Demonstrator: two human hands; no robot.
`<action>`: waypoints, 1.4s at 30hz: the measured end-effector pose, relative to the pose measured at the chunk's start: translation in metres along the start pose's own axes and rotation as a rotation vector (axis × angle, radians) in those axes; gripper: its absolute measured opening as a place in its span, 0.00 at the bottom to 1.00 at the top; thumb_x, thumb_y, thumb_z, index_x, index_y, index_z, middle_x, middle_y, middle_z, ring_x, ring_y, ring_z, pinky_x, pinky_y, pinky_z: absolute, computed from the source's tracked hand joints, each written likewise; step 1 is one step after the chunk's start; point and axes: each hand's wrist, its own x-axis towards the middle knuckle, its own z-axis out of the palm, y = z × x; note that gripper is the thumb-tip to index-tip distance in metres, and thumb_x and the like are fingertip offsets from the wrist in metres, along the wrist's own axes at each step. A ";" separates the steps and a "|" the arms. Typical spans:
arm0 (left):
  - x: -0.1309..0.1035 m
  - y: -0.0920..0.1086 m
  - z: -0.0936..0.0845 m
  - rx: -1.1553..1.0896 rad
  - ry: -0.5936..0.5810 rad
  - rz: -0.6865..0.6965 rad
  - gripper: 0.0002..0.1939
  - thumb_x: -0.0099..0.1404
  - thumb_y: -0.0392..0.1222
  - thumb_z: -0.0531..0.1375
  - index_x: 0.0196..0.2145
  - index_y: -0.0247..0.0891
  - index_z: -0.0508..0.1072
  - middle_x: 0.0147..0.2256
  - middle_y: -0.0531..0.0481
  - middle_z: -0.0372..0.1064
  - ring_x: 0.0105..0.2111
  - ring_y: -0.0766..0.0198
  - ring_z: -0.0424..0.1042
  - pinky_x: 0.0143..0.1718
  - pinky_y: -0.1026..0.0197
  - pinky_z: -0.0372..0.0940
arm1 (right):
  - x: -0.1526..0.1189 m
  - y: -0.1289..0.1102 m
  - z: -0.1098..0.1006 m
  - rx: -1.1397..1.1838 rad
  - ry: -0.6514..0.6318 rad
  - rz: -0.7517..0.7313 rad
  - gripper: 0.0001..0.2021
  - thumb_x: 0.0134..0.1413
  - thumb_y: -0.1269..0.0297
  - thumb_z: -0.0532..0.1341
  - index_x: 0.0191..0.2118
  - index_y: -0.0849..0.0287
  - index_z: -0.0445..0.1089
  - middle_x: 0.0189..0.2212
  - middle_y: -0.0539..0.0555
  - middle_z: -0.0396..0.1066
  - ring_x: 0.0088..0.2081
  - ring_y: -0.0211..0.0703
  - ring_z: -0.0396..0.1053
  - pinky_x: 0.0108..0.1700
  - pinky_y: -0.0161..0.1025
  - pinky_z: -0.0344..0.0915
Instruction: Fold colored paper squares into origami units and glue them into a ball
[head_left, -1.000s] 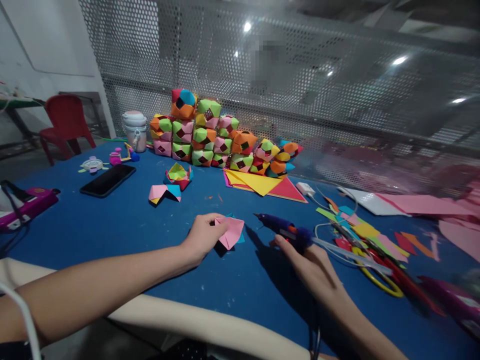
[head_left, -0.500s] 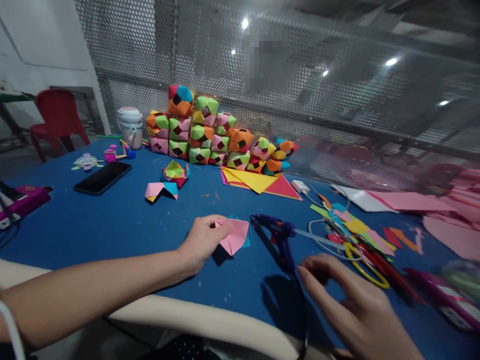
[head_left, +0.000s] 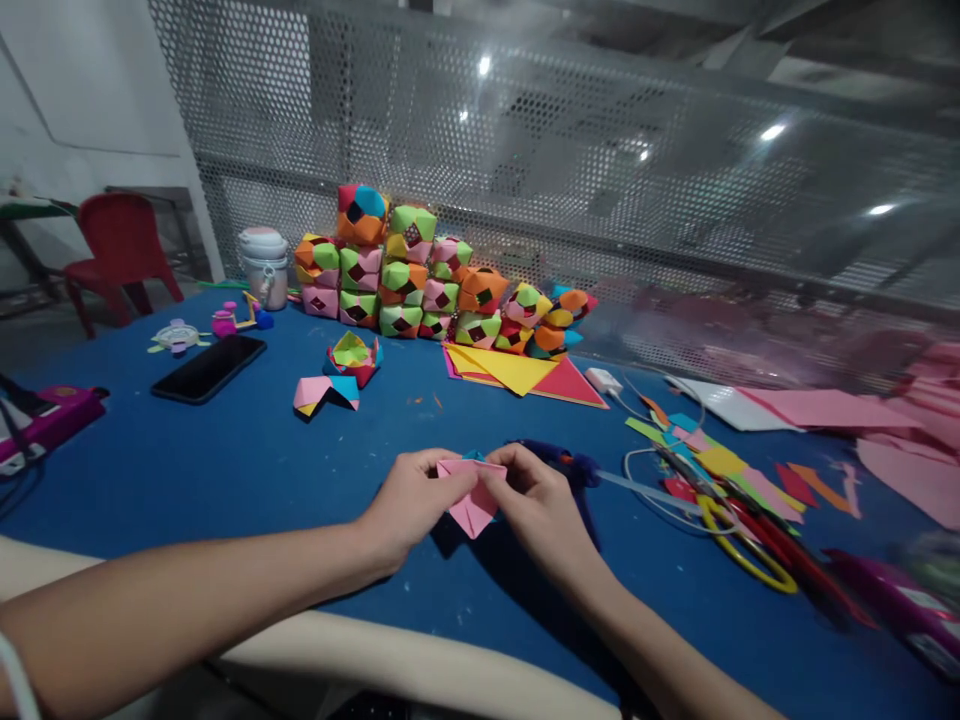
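A folded pink paper piece (head_left: 472, 508), with a bit of blue paper (head_left: 474, 455) showing behind its top edge, is held just above the blue table. My left hand (head_left: 409, 505) pinches its left side, thumb across the front. From the right, my right hand (head_left: 536, 500) grips the upper right corner between thumb and fingers. Behind that hand lies a dark blue glue gun (head_left: 577, 468), partly hidden, a clear glue stick (head_left: 637, 488) running out of its back. Farther off sit a pink, blue and yellow folded piece (head_left: 326, 392) and a multicoloured paper cup shape (head_left: 352, 355).
Stacked multicoloured paper balls (head_left: 401, 285) line the mesh screen. Yellow and red sheets (head_left: 517, 370) lie before them. At right are paper scraps (head_left: 720, 460), yellow-handled scissors (head_left: 750, 560) and a white cable (head_left: 634, 450). A black phone (head_left: 210, 368) and a jar (head_left: 265, 270) stand left.
My right hand has moved left from beside the glue gun's handle and now grips the pink paper together with my left hand. The paper has tilted slightly.
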 end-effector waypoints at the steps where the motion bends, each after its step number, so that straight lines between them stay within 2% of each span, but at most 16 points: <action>1: 0.001 0.000 -0.001 0.007 0.013 0.008 0.10 0.53 0.40 0.60 0.32 0.33 0.73 0.27 0.51 0.68 0.26 0.68 0.64 0.27 0.66 0.56 | 0.000 0.001 0.001 0.005 -0.001 0.006 0.08 0.50 0.61 0.57 0.26 0.60 0.64 0.21 0.47 0.62 0.23 0.35 0.58 0.25 0.33 0.56; 5: 0.004 -0.002 -0.002 0.035 0.037 0.045 0.07 0.54 0.40 0.58 0.30 0.33 0.72 0.26 0.53 0.67 0.26 0.69 0.63 0.27 0.67 0.56 | 0.000 0.004 0.001 0.046 -0.013 0.032 0.08 0.49 0.61 0.58 0.26 0.59 0.64 0.20 0.46 0.62 0.22 0.35 0.59 0.24 0.32 0.56; 11: 0.005 -0.003 -0.002 0.090 0.028 0.042 0.07 0.55 0.40 0.57 0.28 0.34 0.73 0.25 0.53 0.67 0.25 0.69 0.63 0.27 0.67 0.55 | -0.001 0.007 0.001 0.119 0.001 0.057 0.09 0.47 0.59 0.60 0.31 0.60 0.66 0.23 0.48 0.65 0.24 0.36 0.61 0.25 0.33 0.59; 19: 0.003 0.002 0.001 0.045 -0.010 -0.006 0.07 0.54 0.38 0.58 0.28 0.33 0.73 0.24 0.54 0.66 0.25 0.70 0.61 0.27 0.67 0.54 | -0.003 0.009 0.001 0.171 0.025 0.014 0.05 0.48 0.64 0.59 0.31 0.59 0.64 0.25 0.47 0.63 0.25 0.34 0.59 0.26 0.31 0.58; 22: 0.003 0.004 0.000 0.002 -0.015 -0.044 0.05 0.53 0.37 0.58 0.26 0.33 0.73 0.24 0.54 0.66 0.24 0.71 0.61 0.26 0.68 0.53 | -0.003 0.010 -0.001 0.125 0.003 -0.016 0.03 0.50 0.66 0.57 0.30 0.59 0.65 0.25 0.47 0.64 0.25 0.34 0.60 0.26 0.32 0.57; 27: 0.004 0.005 -0.001 -0.027 -0.044 -0.121 0.05 0.52 0.36 0.58 0.26 0.33 0.72 0.22 0.54 0.64 0.22 0.71 0.60 0.24 0.67 0.52 | -0.005 0.006 -0.005 -0.024 -0.008 -0.120 0.05 0.49 0.70 0.54 0.29 0.59 0.66 0.25 0.48 0.65 0.27 0.36 0.62 0.29 0.32 0.58; 31: 0.004 0.004 -0.002 0.038 -0.051 -0.079 0.05 0.52 0.37 0.58 0.25 0.33 0.73 0.23 0.54 0.65 0.23 0.70 0.60 0.25 0.67 0.52 | -0.006 0.004 -0.007 -0.067 -0.024 -0.153 0.06 0.49 0.71 0.53 0.28 0.59 0.66 0.25 0.49 0.66 0.27 0.36 0.63 0.30 0.33 0.59; 34: 0.004 0.005 -0.002 0.053 -0.074 -0.058 0.06 0.52 0.38 0.57 0.26 0.34 0.73 0.23 0.55 0.66 0.24 0.70 0.61 0.26 0.67 0.53 | -0.005 0.005 -0.006 -0.036 -0.016 -0.125 0.04 0.49 0.68 0.55 0.27 0.59 0.65 0.24 0.49 0.65 0.26 0.36 0.63 0.29 0.32 0.59; 42: 0.005 0.002 -0.004 0.044 -0.106 -0.046 0.06 0.53 0.37 0.57 0.29 0.33 0.73 0.25 0.54 0.66 0.25 0.70 0.61 0.27 0.67 0.54 | -0.004 0.011 -0.002 0.025 0.036 -0.116 0.04 0.48 0.68 0.58 0.31 0.58 0.62 0.27 0.49 0.64 0.27 0.36 0.64 0.28 0.32 0.61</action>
